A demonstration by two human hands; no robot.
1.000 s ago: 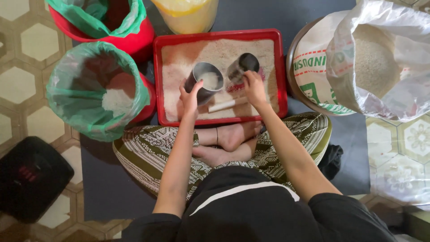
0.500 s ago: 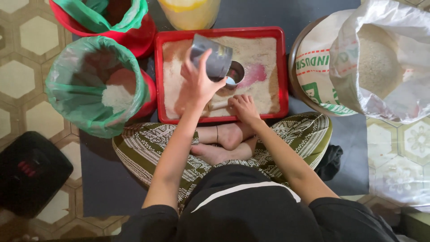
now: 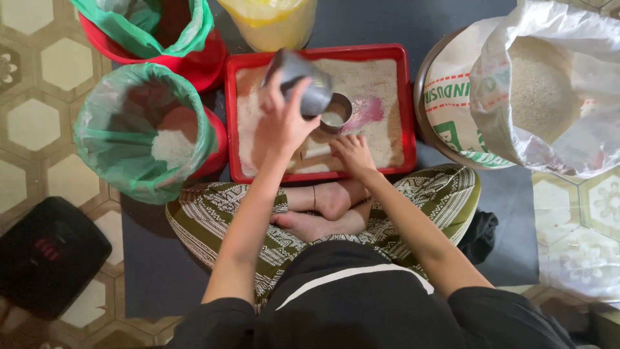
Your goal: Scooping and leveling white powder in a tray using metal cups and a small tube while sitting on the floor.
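Floor (image 3: 26, 97) of patterned hexagon tiles, with a dark mat (image 3: 387, 19) laid over it; person seated cross-legged on the mat, bare feet tucked near the tray.

Open white sack (image 3: 562, 84) of pale grain at far right, its plastic liner folded back, standing inside a printed woven bag. Green-lined red bucket (image 3: 139, 129) at left, a small heap of white grain in its bottom. Second green-lined red bucket (image 3: 161, 32) at far left, partly cut off by the frame edge. Black flat object (image 3: 48, 255) at near left on the tiles; kind unclear. Yellow container (image 3: 271, 22) at far centre, just behind the tray.

Red rectangular tray (image 3: 407, 97) at centre, in front of the crossed legs, spread with a thin layer of white grain; bare patches show pinkish.

Left hand (image 3: 281, 119) raised above the tray, wrapped around a grey metal cup (image 3: 303, 84), which is tilted with its mouth toward the right. Small round tin (image 3: 337, 113) sits upright in the tray just below and right of the cup's mouth, some white grain inside.

Right hand (image 3: 352, 152) low over the near part of the tray, fingers bent and spread on the grain, near a pale stick-like piece; whether it grips that piece, cannot tell.
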